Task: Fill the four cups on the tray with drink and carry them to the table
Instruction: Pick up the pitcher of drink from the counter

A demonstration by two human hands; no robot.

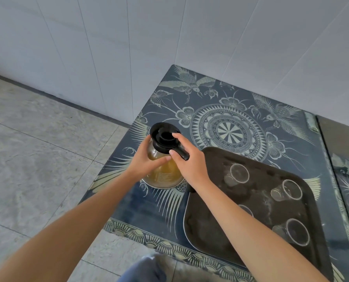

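Carafe (163, 171) stands upright on the surface (220, 94), just left of the tray (208, 222); left grip (146, 160) wraps its glass belly, right grip (190, 161) clasps the handle (182, 154), nearer the cups (238, 174) to the right.

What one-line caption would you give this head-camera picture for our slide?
The left hand and right hand hold a glass jug of amber drink beside a tray of four empty cups.
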